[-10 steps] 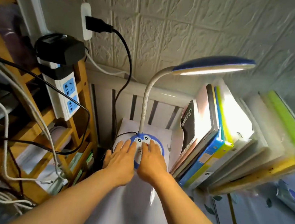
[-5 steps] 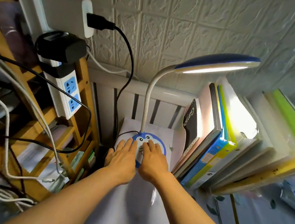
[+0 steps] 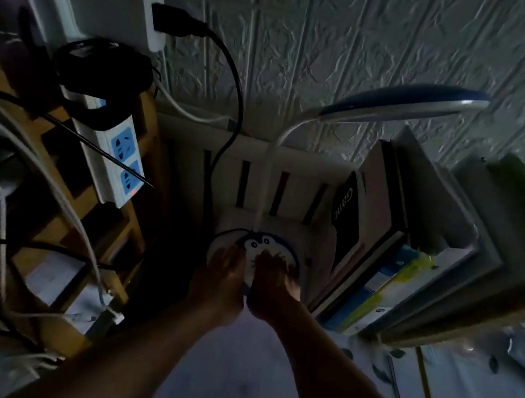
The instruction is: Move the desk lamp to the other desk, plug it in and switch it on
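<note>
Against the embossed wall, on a pale sheet of paper (image 3: pixel 267 368) at the back of the desk, stood the desk lamp (image 3: pixel 267 179), and you had both hands flat on its round base (image 3: pixel 252 248). Your left hand (image 3: pixel 221 280) lay with fingers straight and close together on the base's left side; your right hand (image 3: pixel 271 284) lay beside it, fingertips spread lightly over the printed cartoon face, neither hand curled round anything. The lamp head (image 3: pixel 402 104) was dark, so the step in hand looked like getting it ready to travel. To do that well, you needed to free its cord first: a thin dark lead seemed to leave the base toward the power strip (image 3: pixel 118 158) on the wooden shelf frame (image 3: pixel 58 227), but I could not tell which plug was its own among the tangle. Trace it by hand instead of tugging, since the thick black cable (image 3: pixel 235 94) and white cables (image 3: pixel 53 189) crossed there. Then grip the base from both sides and lift straight up, because the slim ribbed gooseneck would flex and the long, flat, glossy blue-and-white head could swing into the leaning books (image 3: pixel 398 251) just beside it. The base looked smooth, hard plastic, likely slippery under flat palms, so curl your fingers under its rim.
</note>
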Available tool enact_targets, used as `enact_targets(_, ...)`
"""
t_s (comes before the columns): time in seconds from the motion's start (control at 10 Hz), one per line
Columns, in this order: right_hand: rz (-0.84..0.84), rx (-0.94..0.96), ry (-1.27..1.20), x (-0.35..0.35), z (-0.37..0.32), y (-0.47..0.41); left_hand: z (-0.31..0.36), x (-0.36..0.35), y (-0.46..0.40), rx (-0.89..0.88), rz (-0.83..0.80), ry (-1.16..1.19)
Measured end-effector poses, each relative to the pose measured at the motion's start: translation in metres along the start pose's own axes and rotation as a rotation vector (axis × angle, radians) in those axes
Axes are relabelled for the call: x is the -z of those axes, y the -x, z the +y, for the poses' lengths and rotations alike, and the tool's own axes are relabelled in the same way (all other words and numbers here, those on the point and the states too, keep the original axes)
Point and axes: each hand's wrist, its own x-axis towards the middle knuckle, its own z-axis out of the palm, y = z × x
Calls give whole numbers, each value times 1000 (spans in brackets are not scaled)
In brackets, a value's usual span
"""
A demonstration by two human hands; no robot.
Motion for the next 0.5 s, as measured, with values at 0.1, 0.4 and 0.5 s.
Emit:
enact_targets(0.1, 47, 24, 32, -1, -2, -1, -1, -2, -3, -24, 45, -81)
enact_targets(0.4, -27, 62, 2, 0, 7, 18, 1, 2, 2, 4, 92, -92)
enact_targets(0.5, -26, 58, 18, 2, 10, 24, 5, 5, 5, -5, 89, -107)
